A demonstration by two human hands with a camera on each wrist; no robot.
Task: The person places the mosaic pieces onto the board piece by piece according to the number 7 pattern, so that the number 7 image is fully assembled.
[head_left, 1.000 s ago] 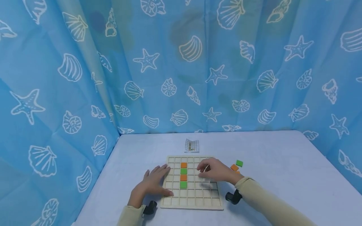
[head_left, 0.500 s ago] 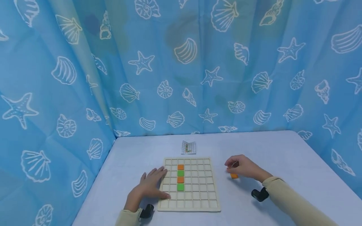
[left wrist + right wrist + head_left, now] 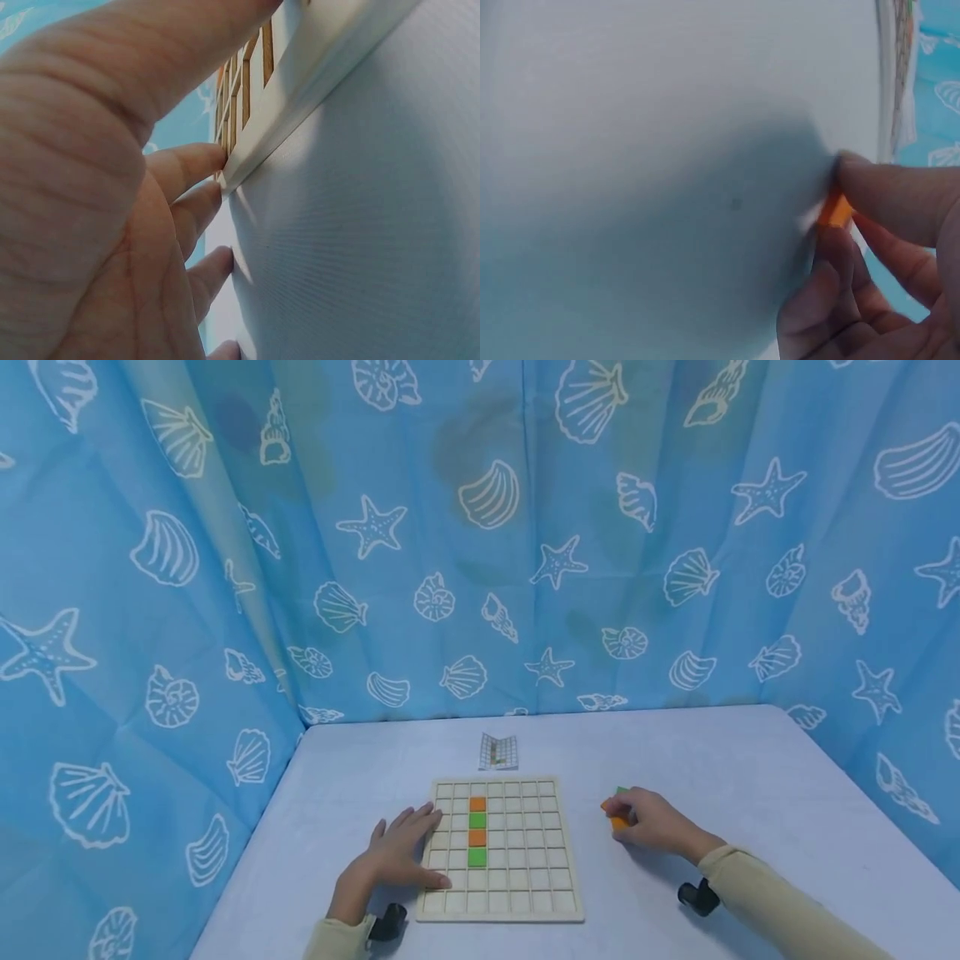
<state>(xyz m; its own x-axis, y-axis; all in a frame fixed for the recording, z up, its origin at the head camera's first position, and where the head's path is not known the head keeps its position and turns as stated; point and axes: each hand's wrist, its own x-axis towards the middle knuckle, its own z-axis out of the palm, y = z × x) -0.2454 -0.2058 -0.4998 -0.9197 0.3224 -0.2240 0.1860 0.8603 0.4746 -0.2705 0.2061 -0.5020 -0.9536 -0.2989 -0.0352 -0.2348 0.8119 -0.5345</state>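
Note:
A pale wooden grid board (image 3: pixel 525 881) lies on the table. One of its columns holds two orange and two green square tiles, alternating, among them an orange tile (image 3: pixel 477 804) and a green tile (image 3: pixel 477 857). My left hand (image 3: pixel 397 853) rests on the board's left edge with fingers spread, thumb on the grid. Right of the board, my right hand (image 3: pixel 658 822) pinches an orange tile (image 3: pixel 835 211) between thumb and fingers, low over the table. Beside its fingertips lie another orange tile (image 3: pixel 605 805) and a green tile (image 3: pixel 622 791), both partly hidden by the hand.
Behind the board stands a small folded card (image 3: pixel 498 752) printed with a grid and coloured squares. A white cloth covers the table (image 3: pixel 697 752). Blue curtains (image 3: pixel 420 568) with shell and starfish prints hang at the back and sides.
From above the board, my right hand has moved right to the loose tiles, and its fingers have closed on an orange one. My left hand stays on the board's edge.

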